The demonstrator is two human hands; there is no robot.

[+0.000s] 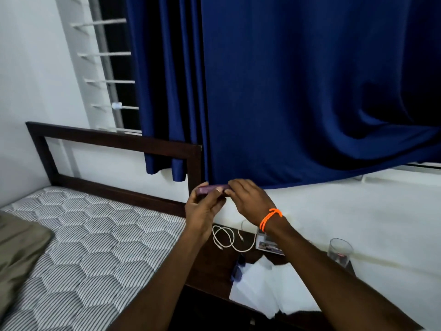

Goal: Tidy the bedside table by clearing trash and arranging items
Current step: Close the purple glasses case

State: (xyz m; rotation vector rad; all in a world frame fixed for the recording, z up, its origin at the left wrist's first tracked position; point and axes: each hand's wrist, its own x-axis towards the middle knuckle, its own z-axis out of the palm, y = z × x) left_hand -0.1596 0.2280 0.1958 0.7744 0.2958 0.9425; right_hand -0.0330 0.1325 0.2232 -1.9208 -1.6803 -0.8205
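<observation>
Both hands are raised above the dark wooden bedside table (207, 268) and hold a small flat purple object (213, 189) between them. My left hand (202, 209) grips it from below and the left end. My right hand (248, 199), with an orange cord on the wrist, pinches its right end. On the table lie a coiled white cable (226, 238), a small printed card or box (268, 244), white crumpled paper or plastic (260, 285) and a small blue item (237, 271). My right forearm hides part of the table.
A clear drinking glass (340, 250) stands at the table's right edge by the white wall ledge. A bed with a patterned mattress (83, 247), an olive pillow (19, 254) and a dark headboard (114, 139) is on the left. Blue curtains (286, 91) hang behind.
</observation>
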